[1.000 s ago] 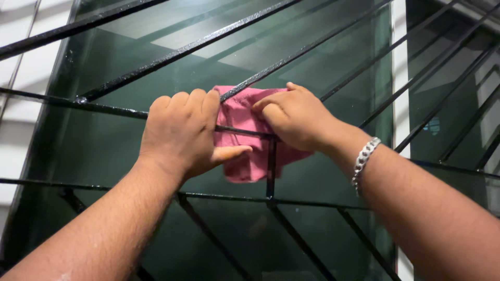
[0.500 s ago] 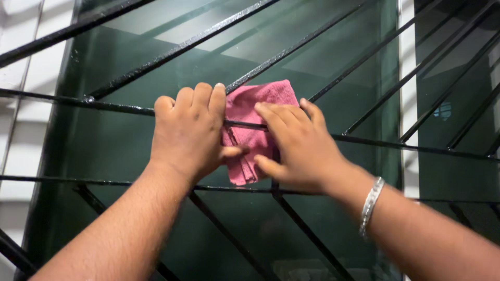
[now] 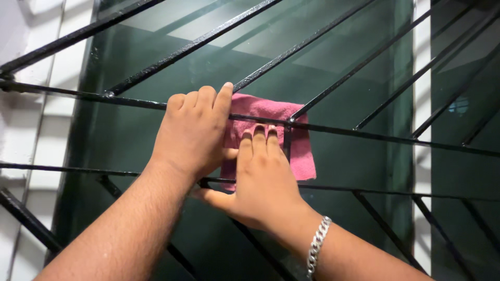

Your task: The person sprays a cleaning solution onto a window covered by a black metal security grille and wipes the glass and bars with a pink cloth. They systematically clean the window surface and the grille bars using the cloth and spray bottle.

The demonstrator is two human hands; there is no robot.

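A pink cloth (image 3: 301, 152) lies flat against dark green window glass (image 3: 359, 78), behind a black metal grille (image 3: 364, 133). My left hand (image 3: 194, 132) reaches through the bars at the cloth's left edge. Its fingers point up past a horizontal bar and its thumb rests against the cloth. My right hand (image 3: 263, 182), with a silver chain bracelet (image 3: 317, 244) on its wrist, presses flat on the cloth's lower middle from below. Its fingers are together and point up. The cloth's left part is hidden behind both hands.
Diagonal and horizontal black bars cross the whole pane, leaving narrow gaps for the hands. A white wall (image 3: 36, 130) borders the window on the left. On the right, a white vertical frame strip (image 3: 421, 104) separates a second glass pane (image 3: 463, 104).
My right hand has slid from the cloth's upper right down to its lower middle and now lies flat. The cloth is spread wider on the glass. My left hand has barely moved.
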